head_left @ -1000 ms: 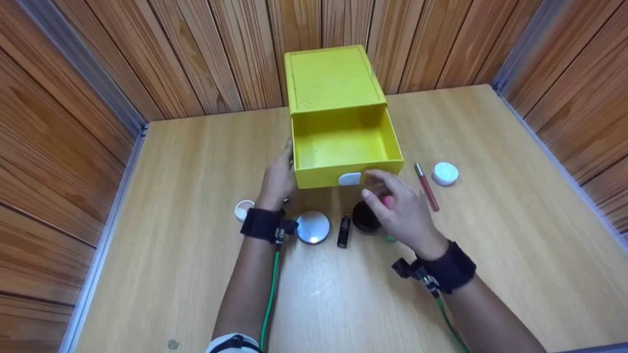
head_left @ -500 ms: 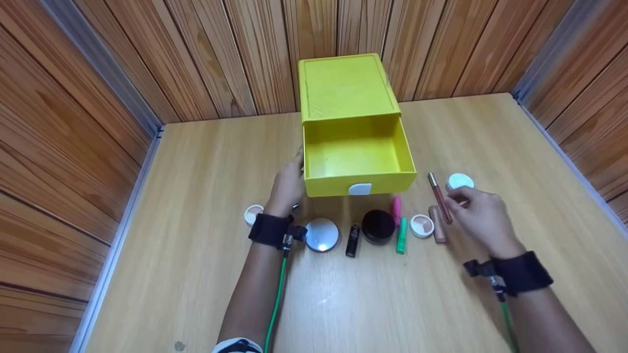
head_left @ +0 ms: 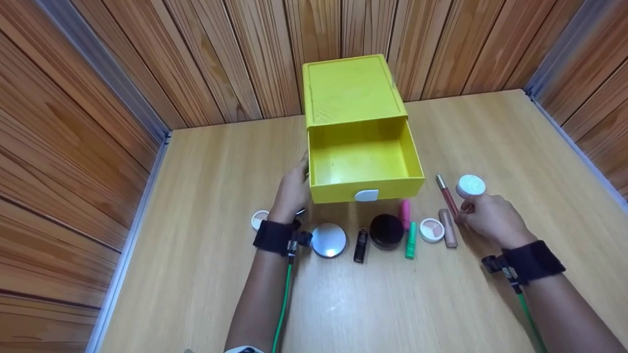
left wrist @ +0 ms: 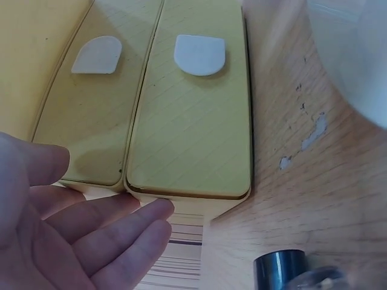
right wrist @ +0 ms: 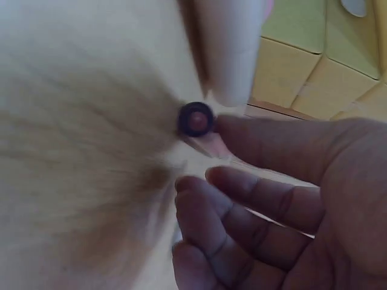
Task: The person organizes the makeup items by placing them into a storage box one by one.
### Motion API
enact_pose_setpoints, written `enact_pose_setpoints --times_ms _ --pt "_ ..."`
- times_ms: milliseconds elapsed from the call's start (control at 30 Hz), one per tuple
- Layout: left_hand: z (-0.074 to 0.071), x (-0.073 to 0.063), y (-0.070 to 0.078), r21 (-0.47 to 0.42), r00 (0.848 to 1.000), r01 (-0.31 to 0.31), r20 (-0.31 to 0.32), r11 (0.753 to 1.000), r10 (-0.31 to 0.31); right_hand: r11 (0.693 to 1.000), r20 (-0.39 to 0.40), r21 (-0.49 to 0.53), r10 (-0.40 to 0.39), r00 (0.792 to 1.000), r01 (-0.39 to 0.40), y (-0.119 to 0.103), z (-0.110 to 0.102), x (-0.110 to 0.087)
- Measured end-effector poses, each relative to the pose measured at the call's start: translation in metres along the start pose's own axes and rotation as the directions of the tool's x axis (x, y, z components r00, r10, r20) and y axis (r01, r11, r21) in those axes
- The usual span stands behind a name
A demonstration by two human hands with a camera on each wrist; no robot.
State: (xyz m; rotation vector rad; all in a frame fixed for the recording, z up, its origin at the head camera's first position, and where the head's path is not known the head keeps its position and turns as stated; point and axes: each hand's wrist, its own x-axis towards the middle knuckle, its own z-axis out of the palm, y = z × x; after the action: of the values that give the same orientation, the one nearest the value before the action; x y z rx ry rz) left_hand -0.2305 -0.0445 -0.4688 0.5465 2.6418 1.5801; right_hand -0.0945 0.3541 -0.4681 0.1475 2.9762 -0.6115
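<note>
A yellow drawer box [head_left: 355,93] stands at the back, its upper drawer [head_left: 338,193] pulled out and bare inside. My left hand [head_left: 293,193] lies along the box's left side. In the left wrist view, its fingers [left wrist: 121,241] are extended at the side edge, below two drawer fronts with white handles. Over at the right, my right hand [head_left: 493,220] is at the lower end of a slim red lip gloss tube [head_left: 447,198]. The right wrist view has the thumb [right wrist: 254,142] right at the tube's dark end, with the curved fingers apart from it.
A white jar [head_left: 471,186] sits just beyond the right hand. Leftward lie a mauve tube [head_left: 448,229], a round palette [head_left: 431,230], green [head_left: 411,240] and pink [head_left: 405,214] tubes, a dark jar [head_left: 386,232], a black lipstick [head_left: 360,246] and a silver compact [head_left: 328,240].
My right hand has moved right from the drawer front to the red tube's lower end. The left hand stays beside the box. The view has shifted slightly.
</note>
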Motion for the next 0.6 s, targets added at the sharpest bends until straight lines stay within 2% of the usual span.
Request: enact_pose_setpoints --times_ms 133,300,367,467,600 --pt "0.001 -0.001 0.002 0.034 1.000 0.000 0.005 0.999 0.000 1.000 -0.012 -0.015 -0.023 1.000 0.022 0.002 0.004 0.001" --pt "0.001 0.001 0.002 0.030 1.000 0.020 0.016 0.999 -0.020 0.999 -0.051 -0.034 -0.028 0.998 0.026 0.003 0.002 -0.003" --pt "0.000 0.001 0.002 0.013 1.000 0.027 0.008 1.000 -0.028 1.000 -0.046 -0.016 -0.008 0.999 0.007 0.001 -0.002 -0.003" --pt "-0.001 0.002 0.001 0.005 1.000 0.025 -0.005 1.000 -0.025 0.999 -0.068 0.017 -0.028 0.997 0.029 -0.001 -0.010 -0.004" --pt "-0.001 -0.001 -0.002 -0.009 0.999 0.037 0.008 0.999 -0.037 0.993 -0.164 0.056 -0.091 0.982 0.101 -0.004 -0.029 -0.011"
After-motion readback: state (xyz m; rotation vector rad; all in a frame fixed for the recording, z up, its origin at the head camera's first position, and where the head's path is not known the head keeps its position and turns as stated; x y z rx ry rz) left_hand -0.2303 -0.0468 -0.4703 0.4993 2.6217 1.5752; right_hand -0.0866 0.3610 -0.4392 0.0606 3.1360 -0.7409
